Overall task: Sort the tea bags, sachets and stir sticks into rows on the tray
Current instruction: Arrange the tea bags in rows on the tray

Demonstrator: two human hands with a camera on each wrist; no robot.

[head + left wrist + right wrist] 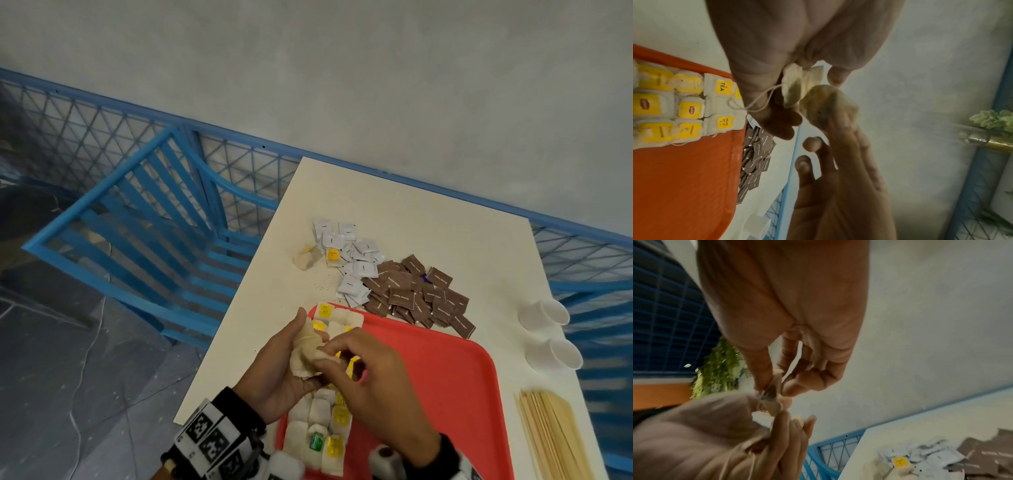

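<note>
My left hand grips a small bunch of beige tea bags over the left edge of the red tray. My right hand pinches one tea bag of that bunch between thumb and finger. A loose string hangs from the bunch. Rows of tea bags with yellow and green tags lie along the tray's left side. Beyond the tray lie piles of white sachets and brown sachets. The stir sticks lie on the table at the right.
Two loose tea bags sit on the white table left of the white sachets. Two paper cups lie on their sides near the right edge. A blue chair and a blue mesh fence stand at the left.
</note>
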